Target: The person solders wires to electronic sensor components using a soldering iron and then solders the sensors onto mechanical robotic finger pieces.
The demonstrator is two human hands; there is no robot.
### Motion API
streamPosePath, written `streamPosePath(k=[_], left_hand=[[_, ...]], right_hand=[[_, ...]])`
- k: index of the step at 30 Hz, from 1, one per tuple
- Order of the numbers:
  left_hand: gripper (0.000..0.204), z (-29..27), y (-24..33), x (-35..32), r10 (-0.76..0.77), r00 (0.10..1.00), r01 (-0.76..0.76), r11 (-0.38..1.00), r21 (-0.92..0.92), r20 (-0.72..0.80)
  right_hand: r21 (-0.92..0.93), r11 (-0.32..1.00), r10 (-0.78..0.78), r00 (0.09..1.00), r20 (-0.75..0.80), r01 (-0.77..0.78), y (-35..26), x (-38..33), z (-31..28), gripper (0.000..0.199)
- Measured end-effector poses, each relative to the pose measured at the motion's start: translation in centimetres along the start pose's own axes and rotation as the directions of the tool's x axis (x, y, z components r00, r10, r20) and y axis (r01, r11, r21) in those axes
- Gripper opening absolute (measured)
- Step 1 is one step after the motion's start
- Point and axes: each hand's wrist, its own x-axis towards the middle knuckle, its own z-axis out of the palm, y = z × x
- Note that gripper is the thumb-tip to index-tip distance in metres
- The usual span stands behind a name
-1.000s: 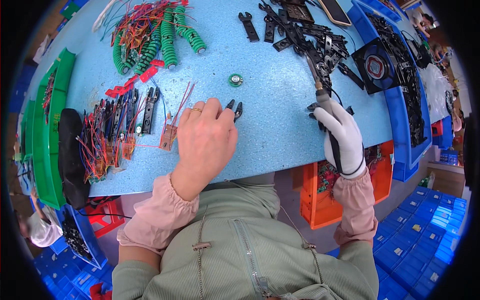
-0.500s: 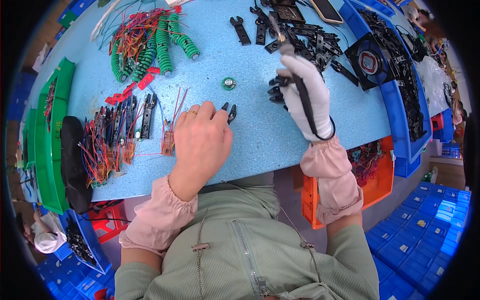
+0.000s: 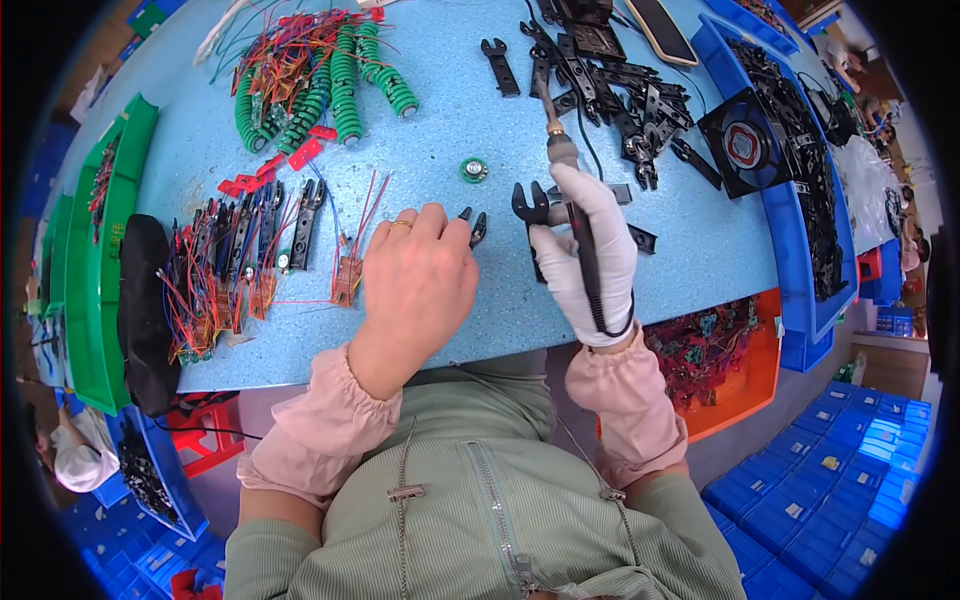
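My left hand (image 3: 420, 275), bare with a ring, is closed over a black wrench-shaped plastic part; only its jaw tips (image 3: 478, 228) poke out past the fingers. In my white-gloved right hand (image 3: 598, 255) is a soldering iron (image 3: 563, 150), its metal tip pointing away from me. Another black wrench-shaped part (image 3: 530, 207) shows at the right thumb, jaw upward; whether the hand grips it too is unclear. Beyond and between the hands lies a small round speaker (image 3: 474, 170) with a green rim. Just left of my left hand is a brown circuit board (image 3: 346, 280) with upright wires.
Wired boards and black parts (image 3: 235, 240) are lined up at left, near green coiled tubes (image 3: 343, 95). Loose black parts (image 3: 640, 100), a phone (image 3: 660, 30) and a small fan (image 3: 742, 145) lie at right. Blue bin (image 3: 825, 240) and green tray (image 3: 95, 260) flank the table.
My right hand has moved left and nearer to me with the soldering iron, and a black wrench-shaped part now shows clearly at its thumb. My left hand stays closed in nearly the same place.
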Motion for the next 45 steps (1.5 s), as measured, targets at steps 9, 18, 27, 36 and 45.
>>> streamPosePath(k=[9, 18, 27, 36, 45], left_hand=[[0.055, -4.8, 1.2, -2.0, 0.005, 0.999, 0.034, 0.639, -0.769, 0.048], [0.062, -10.6, 8.0, 1.4, 0.002, 0.936, 0.272, -0.638, -0.72, 0.352], [0.053, -18.4, 2.7, -14.8, -0.005, 0.951, 0.258, -0.545, -0.798, 0.311], [0.044, -18.8, -1.6, -16.1, 0.016, 0.961, 0.251, -0.462, -0.851, 0.275], [0.035, -19.0, -3.7, -16.7, -0.007, 0.969, 0.231, -0.337, -0.913, 0.248]], right_hand=[[-0.189, 0.981, -0.044, 0.999, 0.02, 0.047, 1.1, -0.5, 0.7, 0.07], [-0.212, 0.974, -0.087, 0.995, -0.053, 0.074, 0.3, -0.5, 1.0, 0.069], [-0.171, 0.983, -0.081, 0.993, -0.087, 0.065, 0.9, -0.4, 0.9, 0.072], [-0.182, 0.981, -0.075, 0.994, -0.075, 0.06, 1.1, -0.1, 1.4, 0.073], [-0.167, 0.983, -0.09, 0.994, -0.062, 0.079, 1.4, -0.2, 1.4, 0.073]])
